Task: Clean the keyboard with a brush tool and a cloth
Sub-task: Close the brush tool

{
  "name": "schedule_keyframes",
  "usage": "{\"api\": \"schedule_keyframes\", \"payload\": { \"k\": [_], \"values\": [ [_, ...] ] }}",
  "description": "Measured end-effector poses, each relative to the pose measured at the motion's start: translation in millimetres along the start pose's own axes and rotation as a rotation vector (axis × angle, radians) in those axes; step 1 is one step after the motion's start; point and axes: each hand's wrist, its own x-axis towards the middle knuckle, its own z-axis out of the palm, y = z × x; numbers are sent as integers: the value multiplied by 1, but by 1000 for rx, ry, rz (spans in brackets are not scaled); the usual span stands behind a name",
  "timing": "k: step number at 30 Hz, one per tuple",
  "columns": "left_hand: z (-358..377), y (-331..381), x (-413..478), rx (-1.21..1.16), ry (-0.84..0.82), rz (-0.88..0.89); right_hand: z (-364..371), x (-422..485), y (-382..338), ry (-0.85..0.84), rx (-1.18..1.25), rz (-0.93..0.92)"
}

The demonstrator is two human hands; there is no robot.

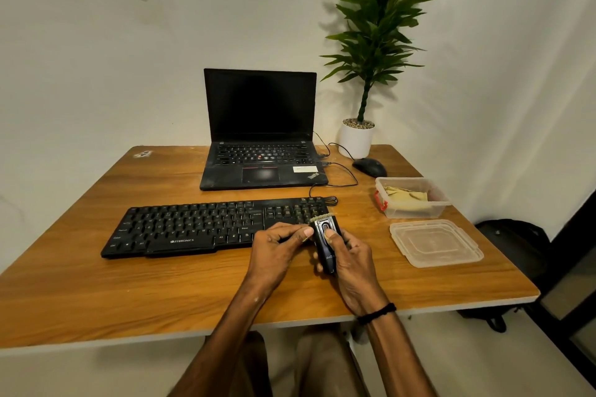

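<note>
Your right hand (350, 263) grips the brush tool (326, 243) over the keyboard (193, 227), lower centre; your left hand (274, 250) pinches its side. The cloth (407, 195) sits in a tub (416, 206) at right on the wooden desk (129, 293) against a pale wall (96, 42).

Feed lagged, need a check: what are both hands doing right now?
Left hand: closed, fingertips pinching the brush tool near its bristle end.
Right hand: closed around the brush tool's body, thumb on its slider, over the keyboard.

Brush tool held over keyboard, right end.
The right hand (350, 263) grips the black brush tool (326, 240), bristles touching the keyboard (193, 226); the left hand (277, 248) pinches its side. A cloth (408, 196) lies in an open container (412, 213) near the counter's (129, 293) right edge.
</note>
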Motion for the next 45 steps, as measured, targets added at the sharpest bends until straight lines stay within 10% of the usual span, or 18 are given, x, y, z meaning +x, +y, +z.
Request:
{"api": "schedule_keyframes", "payload": {
  "k": [20, 32, 45],
  "values": [
    [-4, -4, 0, 80, 56, 2, 0, -4, -6, 55, 18, 12],
    [10, -6, -3, 564, -14, 245, -104, 35, -83, 748, -900, -38],
    [77, -16, 16, 903, -232, 450, -166, 48, -99, 654, -1266, 248]
  ]
}}
